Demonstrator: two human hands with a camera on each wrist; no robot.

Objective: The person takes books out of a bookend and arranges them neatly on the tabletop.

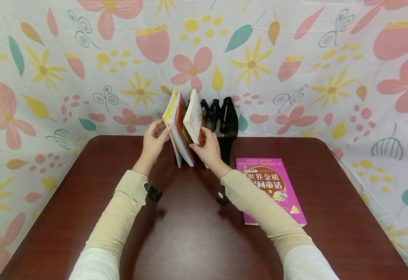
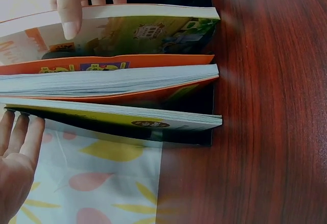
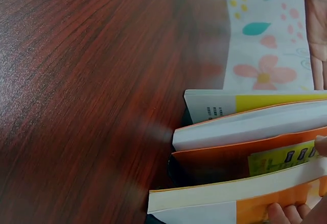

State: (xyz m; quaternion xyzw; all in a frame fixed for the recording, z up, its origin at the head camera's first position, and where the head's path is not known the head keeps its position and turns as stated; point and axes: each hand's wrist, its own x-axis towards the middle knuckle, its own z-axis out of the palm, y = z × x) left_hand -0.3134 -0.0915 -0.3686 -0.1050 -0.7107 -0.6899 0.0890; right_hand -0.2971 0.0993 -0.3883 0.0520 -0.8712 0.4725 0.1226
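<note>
Several upright books stand side by side in a black expandable book rack (image 1: 229,118) at the back of the table. My left hand (image 1: 154,140) is at the outer side of the leftmost, yellow-covered book (image 1: 170,107). In the left wrist view its straight fingers (image 2: 31,137) touch that cover. Between the hands stands an orange-covered book (image 2: 153,81), its white pages facing the table's front. My right hand (image 1: 209,147) grips a thick white-edged book (image 1: 193,120), thumb on the inner face and fingers on the outer. This book tilts away from the orange one, leaving a gap.
A magenta book (image 1: 277,175) with Chinese lettering lies flat on the dark red-brown table (image 1: 186,241), partly under my right forearm. The rack's zigzag bars spread to the right of the books. Behind stands a flower-patterned cloth (image 1: 281,39).
</note>
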